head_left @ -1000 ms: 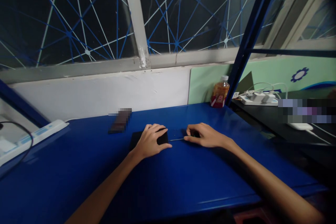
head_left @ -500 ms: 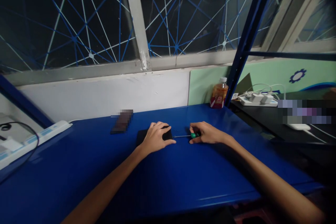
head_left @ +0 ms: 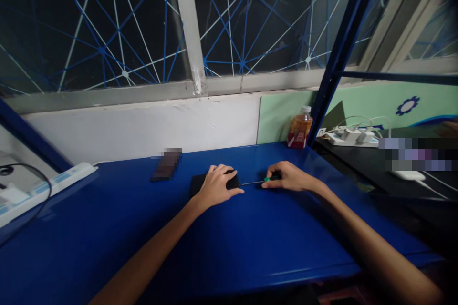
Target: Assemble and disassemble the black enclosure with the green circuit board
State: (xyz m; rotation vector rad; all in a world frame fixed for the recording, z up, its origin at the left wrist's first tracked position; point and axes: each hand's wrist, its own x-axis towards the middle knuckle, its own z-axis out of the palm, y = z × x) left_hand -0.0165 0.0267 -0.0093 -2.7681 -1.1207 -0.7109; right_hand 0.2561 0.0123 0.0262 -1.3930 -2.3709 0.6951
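Observation:
On the blue table, my left hand lies over a flat black box. Its fingers curl across the top towards the far edge, and the thumb is at the near right corner. Part of the box is hidden under this hand. My right hand grips a screwdriver by its green and black handle between thumb and fingers. The thin metal shaft lies nearly level and points left. Its tip is at the right side of the box; whether it sits in a screw is too small to tell.
A dark, partly blurred phone-like slab lies behind on the left. White power strips are at the left edge and on the black desk at right. A drink bottle stands at the back right, beside a blue post.
Both hands, the box and the screwdriver appear slightly further right. My right hand's fingers have shifted around the handle, covering more of it. The shaft still meets the box's right side.

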